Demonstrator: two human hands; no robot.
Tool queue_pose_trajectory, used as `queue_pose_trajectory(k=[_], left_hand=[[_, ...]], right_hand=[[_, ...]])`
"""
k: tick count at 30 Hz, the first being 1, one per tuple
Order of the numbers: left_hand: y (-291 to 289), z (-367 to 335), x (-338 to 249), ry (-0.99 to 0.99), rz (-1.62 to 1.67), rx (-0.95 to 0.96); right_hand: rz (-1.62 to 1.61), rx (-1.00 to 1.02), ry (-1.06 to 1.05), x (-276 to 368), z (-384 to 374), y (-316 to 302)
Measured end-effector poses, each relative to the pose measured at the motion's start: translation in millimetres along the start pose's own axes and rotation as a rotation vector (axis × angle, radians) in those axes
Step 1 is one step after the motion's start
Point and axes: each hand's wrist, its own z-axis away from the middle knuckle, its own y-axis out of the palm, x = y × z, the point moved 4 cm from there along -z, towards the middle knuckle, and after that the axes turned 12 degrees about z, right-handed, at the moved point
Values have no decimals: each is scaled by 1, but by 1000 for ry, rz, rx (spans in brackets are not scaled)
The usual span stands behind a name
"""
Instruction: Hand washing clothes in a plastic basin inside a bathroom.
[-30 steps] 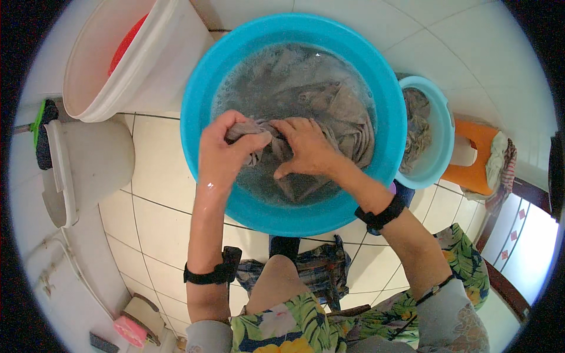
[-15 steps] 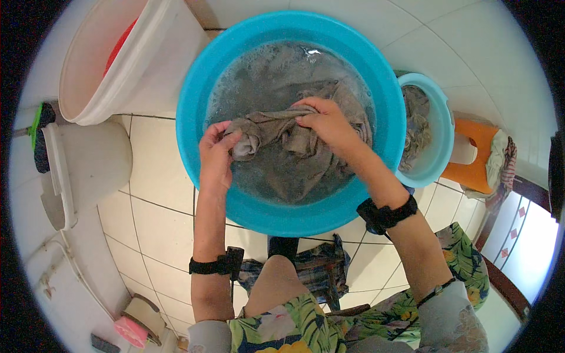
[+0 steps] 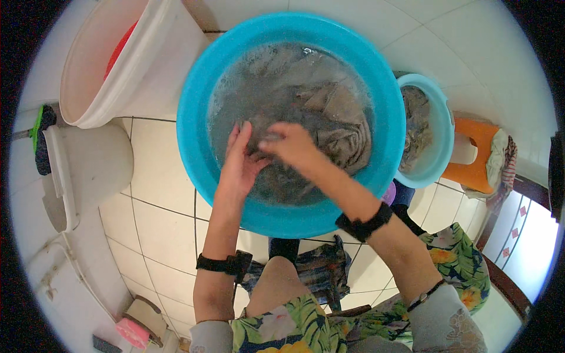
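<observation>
A large blue basin (image 3: 294, 220) holds cloudy, sudsy grey water. Soaked grey-brown cloth (image 3: 341, 115) lies bunched and folded at its right side, partly under the surface. Over the water left of the cloth is my left hand (image 3: 241, 162), open, its fingers stretched up and apart and nothing in them. Close beside it, my right hand (image 3: 297, 147) points leftward with bent, slightly blurred fingers. Its thumb and forefinger look apart, and no cloth shows between them. Both hands are away from the bunched cloth.
A smaller light-blue bucket (image 3: 438, 159) with wet cloth stands right of the basin, near an orange stool (image 3: 474, 162) with fabric on it. Left are a big white tub (image 3: 159, 76) and a pale bucket (image 3: 106, 159). Dark plaid cloth (image 3: 321, 267) is below the basin.
Both hands have let go of the twisted grey-brown cloth, which has dropped into the water. My left hand has moved right and my right hand left and down, bringing them together.
</observation>
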Motion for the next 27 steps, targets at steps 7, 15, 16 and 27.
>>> queue_pose_trajectory(k=[7,15,16,27], left_hand=[[34,20,-10,-162,136,186],[-1,-16,17,-214,220,164],[-1,-12,19,-142,206,158],[-16,4,-45,482,-336,-113]], right_hand=[[151,-208,-353,95,92,3],[424,-371,-331,80,61,14],[429,-373,-331,76,56,12],[326,-277,16,-13,53,-57]])
